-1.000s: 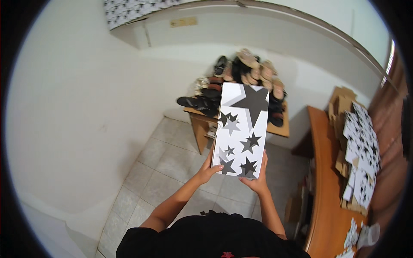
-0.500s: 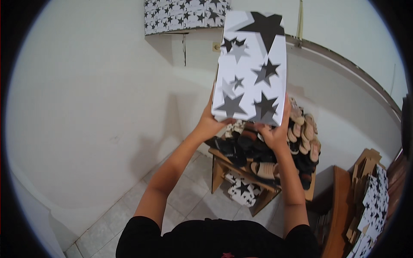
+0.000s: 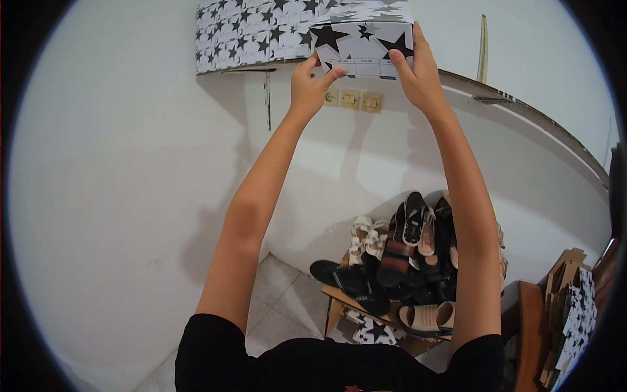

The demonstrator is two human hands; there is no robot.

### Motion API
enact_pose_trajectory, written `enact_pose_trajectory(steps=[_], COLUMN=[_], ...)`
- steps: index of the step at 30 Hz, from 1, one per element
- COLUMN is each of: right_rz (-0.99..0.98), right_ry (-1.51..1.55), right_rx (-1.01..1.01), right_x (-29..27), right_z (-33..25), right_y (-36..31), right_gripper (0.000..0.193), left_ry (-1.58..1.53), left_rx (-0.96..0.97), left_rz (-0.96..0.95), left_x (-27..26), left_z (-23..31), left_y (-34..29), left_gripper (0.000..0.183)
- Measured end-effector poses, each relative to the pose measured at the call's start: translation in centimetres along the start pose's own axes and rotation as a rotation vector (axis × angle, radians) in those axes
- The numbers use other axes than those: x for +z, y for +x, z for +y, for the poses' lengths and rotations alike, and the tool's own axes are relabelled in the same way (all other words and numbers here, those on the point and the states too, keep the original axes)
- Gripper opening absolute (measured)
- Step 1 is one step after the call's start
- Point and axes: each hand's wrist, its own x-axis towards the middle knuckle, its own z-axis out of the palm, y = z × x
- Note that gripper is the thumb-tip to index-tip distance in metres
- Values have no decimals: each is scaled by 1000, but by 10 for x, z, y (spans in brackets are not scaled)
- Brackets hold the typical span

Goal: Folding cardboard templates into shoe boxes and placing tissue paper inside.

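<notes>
Both my arms reach up and forward, holding a white shoe box point(image 3: 366, 42) printed with black and grey stars. My left hand point(image 3: 310, 85) grips its left lower corner, thumb on the end panel. At the right side, my right hand point(image 3: 418, 72) wraps round the box with its thumb on the same panel. The box is at shelf height, right beside a stack of matching star-printed boxes point(image 3: 251, 32) at the upper left. Whether it rests on the shelf or touches the stack I cannot tell.
A long wall shelf point(image 3: 522, 108) curves off to the right, above wall switches point(image 3: 351, 99). Below, a wooden rack point(image 3: 336, 297) carries a heap of sandals and shoes point(image 3: 398, 261), with star-printed card underneath. Flattened star-printed boxes point(image 3: 578, 313) lean at the right by a brown wooden piece point(image 3: 529, 326).
My hands have raised the shoe box forward to the shelf, beside the stack. It has tilted, so its end panel now faces me instead of its broad star-printed face.
</notes>
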Motion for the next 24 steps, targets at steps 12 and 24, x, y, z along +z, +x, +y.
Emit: enact_pose_trajectory(steps=[12, 24], right_rz=[-160, -292], right_ry=[-190, -344], right_rx=[434, 426], right_x=[62, 78], right_z=[61, 62], right_y=[51, 62], right_gripper=[64, 64], left_ry=[78, 496], left_rx=[162, 397], left_rz=[184, 451], left_x=[24, 33], left_z=[-90, -118], left_y=[70, 61], left_gripper=[62, 34])
